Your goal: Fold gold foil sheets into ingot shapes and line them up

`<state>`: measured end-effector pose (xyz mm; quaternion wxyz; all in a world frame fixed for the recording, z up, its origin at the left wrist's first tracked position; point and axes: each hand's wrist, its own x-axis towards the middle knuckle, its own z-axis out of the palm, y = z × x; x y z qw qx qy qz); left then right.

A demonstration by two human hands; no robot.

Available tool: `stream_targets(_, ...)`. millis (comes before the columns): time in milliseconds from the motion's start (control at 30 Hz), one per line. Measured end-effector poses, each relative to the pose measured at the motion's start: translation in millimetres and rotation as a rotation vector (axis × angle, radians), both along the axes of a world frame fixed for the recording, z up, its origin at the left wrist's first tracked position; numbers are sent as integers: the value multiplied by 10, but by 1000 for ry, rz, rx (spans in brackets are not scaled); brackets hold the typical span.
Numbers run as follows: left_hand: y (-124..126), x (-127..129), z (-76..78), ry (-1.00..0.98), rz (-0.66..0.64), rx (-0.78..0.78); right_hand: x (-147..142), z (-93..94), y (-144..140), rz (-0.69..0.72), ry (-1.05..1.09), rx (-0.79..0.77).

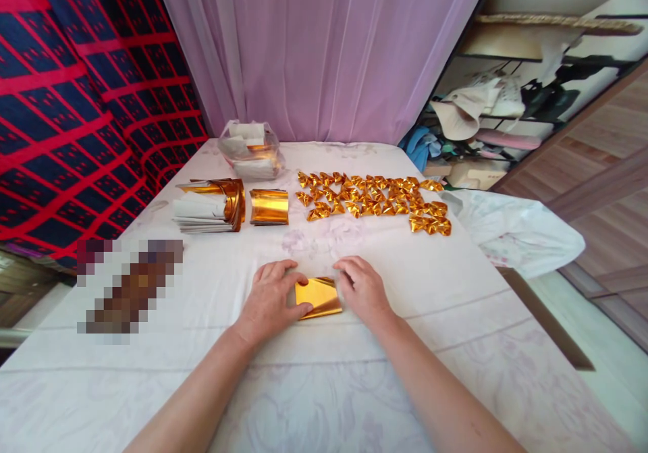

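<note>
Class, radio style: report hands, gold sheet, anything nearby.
Left hand and right hand both pressing gold sheet flat on table. Folded gold pieces and foil stacks lie beyond, apart.

Bare white tablecloth [405, 385] lay open on every side of the gold foil sheet [318, 297], which the left hand [271, 299] and right hand [362, 287] pressed from either edge, so the near half of the table gave free passage. Farther back the way was barred by a row of obstacles: the stack of foil-backed papers [207, 210], the curled gold sheets [269, 206] just beside it, and the spread of folded gold pieces [374, 200] (a clear strip ran between these and the hands). Behind them sat a plastic bag of papers [252, 149] against the pink curtain [324, 48], with the red-and-blue patterned cloth [65, 122] closing the left side.
</note>
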<state>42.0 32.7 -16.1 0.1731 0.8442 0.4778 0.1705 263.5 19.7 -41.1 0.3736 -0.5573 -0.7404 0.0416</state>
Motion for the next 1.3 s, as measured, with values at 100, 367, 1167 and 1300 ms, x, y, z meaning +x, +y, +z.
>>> stream_targets(100,-1,-7,-7,-5,-1,2,-6,84,-81,37,24,53)
stream_targets(367,-7,-19,-11,-9,-11,4,-144,178,-307,275,-187,-87)
stream_targets(1167,-31,2,12,2,-12,-9,-269,109,-342,70,-130,-166)
stream_targets(1300,-40,5,15,-8,1,-16,-269,96,-360,77,-122,-168)
